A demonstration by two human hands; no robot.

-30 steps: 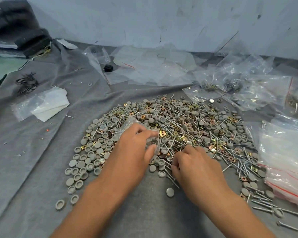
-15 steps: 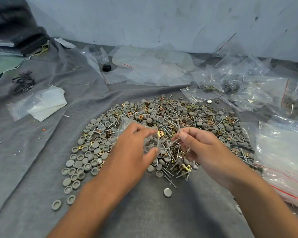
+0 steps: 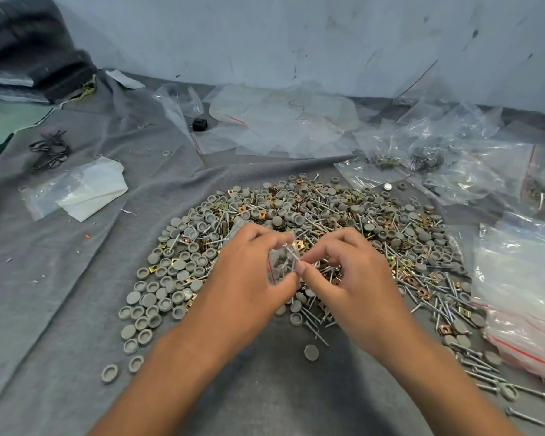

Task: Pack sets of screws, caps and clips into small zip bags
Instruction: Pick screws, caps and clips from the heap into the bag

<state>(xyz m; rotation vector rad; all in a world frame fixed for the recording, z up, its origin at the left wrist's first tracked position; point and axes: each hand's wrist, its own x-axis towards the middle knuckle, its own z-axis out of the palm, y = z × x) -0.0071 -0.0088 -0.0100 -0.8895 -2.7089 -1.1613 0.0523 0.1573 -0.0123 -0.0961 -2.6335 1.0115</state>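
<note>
A: Where's the bag?

B: In the left hand (image 3: 249,278), thumb and fingers pinching a small clear zip bag (image 3: 278,266) by its mouth, over the middle of the heap (image 3: 296,247). A few grey caps seem to sit inside it already.

A: And the right hand (image 3: 346,278)?

B: Pinching a few screws (image 3: 291,258) between thumb and fingertips. Their long axis runs from about 5 o'clock up to 11, with the ends at the bag's opening. I can't tell whether heads or tips lead.

A: So the bag lies which way from that grip?

B: At 9 o'clock, touching distance. The right hand does the feeding; the left just holds the mouth apart.

A: Anything in the way?

B: Nothing between them, I judge. Loose caps, brass clips and screws lie all round underneath on the grey cloth (image 3: 60,278). Filled bags (image 3: 438,165) pile up at 2 o'clock, a stack of fresh bags (image 3: 523,294) sits at 3, and a flat plastic packet (image 3: 76,193) at 10, all well apart
</note>
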